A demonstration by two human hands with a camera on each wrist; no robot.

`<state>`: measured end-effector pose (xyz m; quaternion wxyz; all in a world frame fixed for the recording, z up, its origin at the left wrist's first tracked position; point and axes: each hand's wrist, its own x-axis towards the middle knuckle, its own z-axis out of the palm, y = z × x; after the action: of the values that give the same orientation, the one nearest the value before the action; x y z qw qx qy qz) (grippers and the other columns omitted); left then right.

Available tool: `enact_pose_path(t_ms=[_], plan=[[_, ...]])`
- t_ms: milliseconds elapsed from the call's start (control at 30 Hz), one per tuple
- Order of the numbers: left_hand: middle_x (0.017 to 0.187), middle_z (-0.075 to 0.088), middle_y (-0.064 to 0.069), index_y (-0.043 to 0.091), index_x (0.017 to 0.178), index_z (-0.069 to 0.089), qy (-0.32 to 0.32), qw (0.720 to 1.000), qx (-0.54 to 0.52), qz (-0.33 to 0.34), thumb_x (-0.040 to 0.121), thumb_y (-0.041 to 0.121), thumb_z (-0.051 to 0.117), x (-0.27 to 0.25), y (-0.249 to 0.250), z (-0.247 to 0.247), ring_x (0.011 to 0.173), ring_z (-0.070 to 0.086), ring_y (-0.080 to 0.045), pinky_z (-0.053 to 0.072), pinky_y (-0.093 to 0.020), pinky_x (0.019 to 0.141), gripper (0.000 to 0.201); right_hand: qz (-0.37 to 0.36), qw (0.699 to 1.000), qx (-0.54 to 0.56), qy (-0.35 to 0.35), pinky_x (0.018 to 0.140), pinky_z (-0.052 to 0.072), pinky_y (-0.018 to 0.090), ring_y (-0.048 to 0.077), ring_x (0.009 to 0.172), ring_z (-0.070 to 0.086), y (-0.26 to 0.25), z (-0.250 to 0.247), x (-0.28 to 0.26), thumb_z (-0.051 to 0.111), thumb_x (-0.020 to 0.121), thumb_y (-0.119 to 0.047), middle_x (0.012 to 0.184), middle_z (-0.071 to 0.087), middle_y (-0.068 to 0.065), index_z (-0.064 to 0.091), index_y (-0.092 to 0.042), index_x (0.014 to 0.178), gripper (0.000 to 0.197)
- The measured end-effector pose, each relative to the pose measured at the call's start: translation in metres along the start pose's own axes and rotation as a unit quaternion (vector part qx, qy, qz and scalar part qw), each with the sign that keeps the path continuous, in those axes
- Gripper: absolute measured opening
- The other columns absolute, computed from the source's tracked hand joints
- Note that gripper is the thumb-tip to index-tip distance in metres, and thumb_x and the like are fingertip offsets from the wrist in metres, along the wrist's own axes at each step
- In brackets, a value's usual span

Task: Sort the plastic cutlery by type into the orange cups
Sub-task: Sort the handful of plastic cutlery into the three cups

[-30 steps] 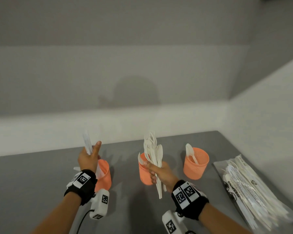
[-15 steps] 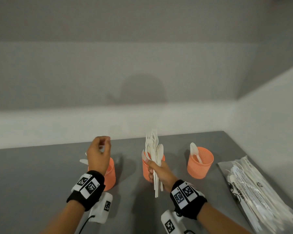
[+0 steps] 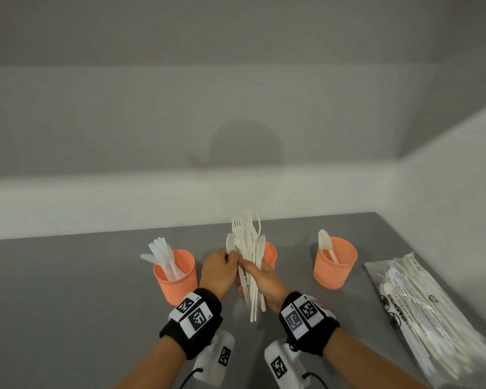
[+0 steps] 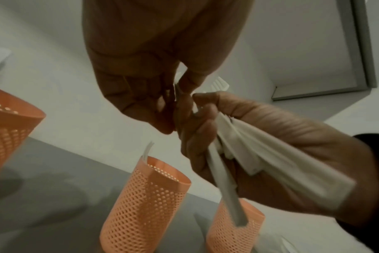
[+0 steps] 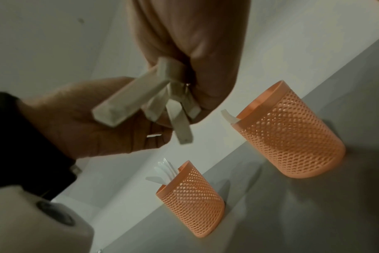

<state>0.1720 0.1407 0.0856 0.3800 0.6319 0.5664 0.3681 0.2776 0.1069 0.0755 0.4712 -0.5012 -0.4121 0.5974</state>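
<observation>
My right hand [image 3: 253, 272] grips a bundle of white plastic cutlery [image 3: 249, 245] upright, fork and spoon heads on top, in front of the middle orange cup [image 3: 270, 255]. My left hand [image 3: 232, 259] has come against the bundle, and its thumb and fingers [image 4: 185, 83] pinch one thin piece of it. The left orange cup [image 3: 177, 279] holds several knives [image 3: 162, 255]. In the right orange cup [image 3: 335, 265] stands a spoon [image 3: 324, 242]. The handles [image 5: 140, 101] fan out below my right fist.
A clear plastic bag [image 3: 435, 318] of more white cutlery lies on the grey table [image 3: 68, 304] at the right, close to the side wall. The back wall runs just behind the cups.
My left hand put a knife into the left cup, then moved right to the bundle and pinched a piece. The right hand kept its hold.
</observation>
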Motion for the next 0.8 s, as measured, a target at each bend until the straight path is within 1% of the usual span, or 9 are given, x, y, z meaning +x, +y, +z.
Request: enact_pose_path(t_ms=[100, 200, 267, 367, 433, 533, 600, 700, 800], plan=[[0.072, 0.063, -0.006, 0.009, 0.083, 0.057, 0.068, 0.998, -0.017, 0.005, 0.096, 0.015, 0.036, 0.0, 0.006, -0.004, 0.071, 0.061, -0.024, 0.05, -0.035, 0.074, 0.025, 0.011, 0.999, 0.039, -0.014, 0.058, 0.055, 0.029, 0.017, 0.057, 0.065, -0.001, -0.002, -0.004, 0.05, 0.095, -0.023, 0.064, 0.068, 0.006, 0.066, -0.01, 0.086, 0.022], [0.063, 0.059, -0.004, 0.008, 0.092, 0.053, 0.104, 0.986, -0.13, 0.013, 0.097, 0.013, 0.036, 0.002, 0.013, -0.012, 0.062, 0.06, -0.023, 0.049, -0.034, 0.068, 0.018, 0.017, 0.998, 0.06, -0.007, 0.06, 0.058, 0.031, 0.019, 0.062, 0.068, 0.001, -0.005, -0.003, 0.049, 0.096, -0.02, 0.07, 0.069, 0.008, 0.061, -0.008, 0.093, 0.018], [0.058, 0.05, -0.003, 0.009, 0.093, 0.053, 0.12, 0.976, -0.179, 0.003, 0.096, 0.013, 0.042, 0.004, 0.016, -0.017, 0.053, 0.051, -0.019, 0.046, -0.031, 0.058, 0.012, 0.022, 0.997, 0.069, -0.002, 0.059, 0.058, 0.031, 0.017, 0.059, 0.065, 0.002, -0.007, -0.003, 0.049, 0.096, -0.018, 0.068, 0.067, 0.006, 0.057, -0.008, 0.096, 0.012], [0.057, 0.041, 0.002, 0.012, 0.086, 0.056, 0.098, 0.973, -0.207, -0.007, 0.091, 0.015, 0.054, 0.006, 0.015, -0.018, 0.051, 0.038, -0.012, 0.034, -0.024, 0.051, 0.007, 0.022, 0.999, 0.048, -0.005, 0.055, 0.056, 0.031, 0.014, 0.049, 0.055, 0.003, -0.009, -0.006, 0.051, 0.095, -0.019, 0.06, 0.057, 0.004, 0.055, -0.009, 0.089, 0.012], [0.057, 0.044, 0.005, 0.01, 0.089, 0.059, 0.067, 0.974, -0.216, -0.013, 0.087, 0.014, 0.06, 0.006, 0.017, -0.014, 0.051, 0.039, -0.008, 0.034, -0.021, 0.052, 0.004, 0.019, 0.999, 0.023, -0.016, 0.052, 0.053, 0.03, 0.012, 0.044, 0.05, 0.004, -0.008, -0.008, 0.052, 0.095, -0.02, 0.056, 0.053, 0.002, 0.055, -0.01, 0.089, 0.012], [0.063, 0.051, 0.004, 0.007, 0.099, 0.06, 0.06, 0.973, -0.219, -0.025, 0.082, 0.015, 0.067, 0.005, 0.018, -0.006, 0.05, 0.044, -0.006, 0.036, -0.017, 0.049, 0.02, 0.014, 0.999, 0.005, -0.034, 0.049, 0.048, 0.027, 0.012, 0.042, 0.048, 0.007, -0.005, -0.009, 0.052, 0.095, -0.02, 0.053, 0.052, 0.0, 0.052, -0.015, 0.098, 0.006], [0.072, 0.057, 0.003, 0.009, 0.101, 0.059, 0.068, 0.973, -0.219, -0.032, 0.081, 0.015, 0.069, 0.004, 0.018, -0.002, 0.059, 0.051, -0.01, 0.042, -0.02, 0.054, 0.023, 0.011, 0.999, -0.003, -0.04, 0.045, 0.046, 0.025, 0.011, 0.041, 0.048, 0.007, -0.004, -0.011, 0.049, 0.096, -0.019, 0.054, 0.054, 0.001, 0.05, -0.015, 0.104, 0.009], [0.083, 0.06, 0.001, 0.014, 0.101, 0.055, 0.075, 0.976, -0.2, -0.041, 0.081, 0.016, 0.068, 0.004, 0.017, 0.003, 0.075, 0.058, -0.015, 0.048, -0.031, 0.07, 0.024, 0.005, 0.999, -0.021, -0.039, 0.044, 0.044, 0.023, 0.01, 0.041, 0.048, 0.006, -0.006, -0.012, 0.048, 0.097, -0.022, 0.057, 0.055, 0.002, 0.051, -0.016, 0.1, 0.008], [0.078, 0.06, -0.004, 0.01, 0.092, 0.056, 0.075, 0.984, -0.162, -0.027, 0.081, 0.01, 0.066, 0.004, 0.017, 0.007, 0.071, 0.058, -0.017, 0.051, -0.034, 0.07, 0.015, 0.003, 0.999, -0.023, -0.029, 0.044, 0.044, 0.024, 0.011, 0.042, 0.049, 0.006, -0.008, -0.014, 0.049, 0.097, -0.025, 0.061, 0.057, 0.004, 0.054, -0.016, 0.096, 0.011]])
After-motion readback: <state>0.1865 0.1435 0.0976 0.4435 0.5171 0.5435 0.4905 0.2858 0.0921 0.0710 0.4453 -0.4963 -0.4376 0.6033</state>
